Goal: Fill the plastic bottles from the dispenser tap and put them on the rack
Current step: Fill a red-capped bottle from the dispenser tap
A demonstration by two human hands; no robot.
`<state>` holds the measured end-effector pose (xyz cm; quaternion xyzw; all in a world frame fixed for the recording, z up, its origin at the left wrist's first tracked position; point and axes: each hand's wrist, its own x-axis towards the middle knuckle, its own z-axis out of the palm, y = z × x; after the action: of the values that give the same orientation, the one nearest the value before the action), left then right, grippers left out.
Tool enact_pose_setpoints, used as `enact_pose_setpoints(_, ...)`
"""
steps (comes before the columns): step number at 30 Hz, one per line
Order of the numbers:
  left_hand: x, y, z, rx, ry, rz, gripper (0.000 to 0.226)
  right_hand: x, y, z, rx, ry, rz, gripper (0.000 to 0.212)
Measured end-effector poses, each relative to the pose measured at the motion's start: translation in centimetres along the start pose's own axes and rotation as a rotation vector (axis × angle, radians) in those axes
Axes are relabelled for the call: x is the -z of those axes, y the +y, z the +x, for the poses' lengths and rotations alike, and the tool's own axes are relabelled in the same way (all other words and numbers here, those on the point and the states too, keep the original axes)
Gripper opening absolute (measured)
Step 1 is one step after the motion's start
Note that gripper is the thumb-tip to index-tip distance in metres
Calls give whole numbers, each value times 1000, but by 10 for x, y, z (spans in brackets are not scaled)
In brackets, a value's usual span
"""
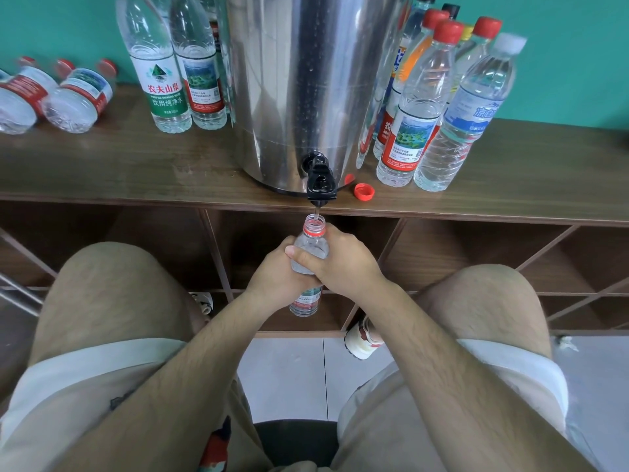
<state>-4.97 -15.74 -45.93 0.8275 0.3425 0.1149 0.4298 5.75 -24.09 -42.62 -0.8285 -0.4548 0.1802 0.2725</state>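
Gripped the uncapped clear plastic bottle [311,247] with left hand [272,277] and right hand [343,264], fingers wrapped round it, mouth under the black tap [320,180] of the steel dispenser [306,80]. Could read 农夫山泉, 饮用纯净水 on the green-labelled bottle [165,86] on the brown worktop [136,165].

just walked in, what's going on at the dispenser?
A seated person holds one uncapped plastic bottle with both hands, left hand and right hand wrapped round its body, its mouth just under the black tap of the steel dispenser. A thin stream appears to run into it. A loose red cap lies on the rack top beside the dispenser. Capped bottles stand to the right.
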Motion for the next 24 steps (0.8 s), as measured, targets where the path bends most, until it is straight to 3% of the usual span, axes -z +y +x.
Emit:
enact_pose_setpoints(5, -1, -3, 1, -11, 20, 26, 50, -1, 0, -2, -4, 16, 12, 63)
enact_pose_setpoints(9, 2, -2, 2, -16, 2, -10, 53, 7, -5, -8, -64, 49, 6, 78)
enact_pose_setpoints(11, 3, -1, 0, 11, -14, -64, 60, 16, -5, -12, -98, 151, -52, 78)
enact_pose_setpoints(13, 3, -1, -1, 34, 0, -59, 66, 24, -4, -19, -60, 363, -72, 66)
enact_pose_setpoints(15, 2, -1, -1, 44, 17, -17, 68, 32, -3, -28, 113, 594, 64, 49)
enact_pose_setpoints(17, 1, -1, 0, 43, 23, 4, 69, 42, -5, -33, 389, 722, 236, 29)
enact_pose_setpoints(20, 1, 0, 0, 44, 13, -9, 68, 51, -9, -34, 708, 735, 188, 26)
enact_pose_setpoints(24, 2, -1, 0, 36, 18, -15, 69, 54, -14, -29, 798, 746, -23, 22)
